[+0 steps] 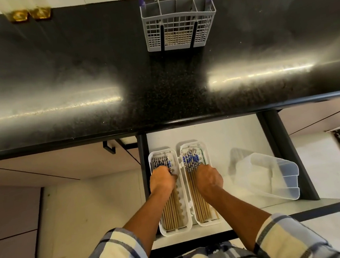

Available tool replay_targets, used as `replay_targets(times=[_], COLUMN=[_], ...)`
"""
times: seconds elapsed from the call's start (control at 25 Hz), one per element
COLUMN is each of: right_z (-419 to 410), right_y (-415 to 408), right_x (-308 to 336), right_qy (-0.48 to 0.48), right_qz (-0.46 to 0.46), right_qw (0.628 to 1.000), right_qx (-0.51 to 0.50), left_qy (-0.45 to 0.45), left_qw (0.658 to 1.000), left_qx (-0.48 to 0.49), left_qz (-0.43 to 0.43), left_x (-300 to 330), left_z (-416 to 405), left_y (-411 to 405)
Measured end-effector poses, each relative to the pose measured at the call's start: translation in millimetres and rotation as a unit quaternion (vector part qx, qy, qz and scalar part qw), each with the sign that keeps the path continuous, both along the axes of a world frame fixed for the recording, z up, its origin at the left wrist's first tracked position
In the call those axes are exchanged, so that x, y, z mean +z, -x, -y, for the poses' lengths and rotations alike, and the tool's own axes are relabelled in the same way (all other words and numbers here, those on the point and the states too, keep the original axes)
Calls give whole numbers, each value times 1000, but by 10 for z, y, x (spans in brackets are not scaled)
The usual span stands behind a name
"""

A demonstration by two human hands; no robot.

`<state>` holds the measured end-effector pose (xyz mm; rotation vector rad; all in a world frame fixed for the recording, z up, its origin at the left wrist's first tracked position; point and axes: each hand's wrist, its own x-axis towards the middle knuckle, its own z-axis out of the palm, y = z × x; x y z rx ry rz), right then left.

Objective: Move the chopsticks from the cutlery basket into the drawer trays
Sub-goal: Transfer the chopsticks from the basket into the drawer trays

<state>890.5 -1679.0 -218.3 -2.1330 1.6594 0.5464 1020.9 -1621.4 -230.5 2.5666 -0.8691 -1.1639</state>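
Left hand [162,181], right hand [209,178] atop chopsticks [191,161] in trays [184,192].

Two broad glare bands on dark countertop [54,78], mid-frame. Wide-angle bending at edges. Upper-left corner soft, possibly overexposed.

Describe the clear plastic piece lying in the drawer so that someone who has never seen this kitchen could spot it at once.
Below the black speckled countertop, the white open drawer holds two white slotted trays of wooden chopsticks on its left side. Right of them lies the clear plastic lid, alone. Unlike the trays, it is see-through, lies at an angle, and has no hand on it.
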Motion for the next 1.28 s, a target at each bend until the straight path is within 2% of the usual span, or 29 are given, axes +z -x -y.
replay_targets(times=[0.2,0.6,1.12,1.28], right_z=[57,161,135,106], right_y=[-62,-183,-180,-144], right_x=[-39,-116,-161,-151], right_qy=[-16,-43,-53,-54], right_qz=[1,-33,-31,-21], right_qw=[999,998,998,998], right_qx=[-37,-30,-20,-17], left_qy=[-62,-135,-112,-109], left_qw=[996,973,948,949], left_qx=[-50,-163,-274,-271], left_qz=[42,90,119,117], left_x=[-69,-190,-162,-138], left_z=[100,219,184,141], left_y=[25,1,25,65])
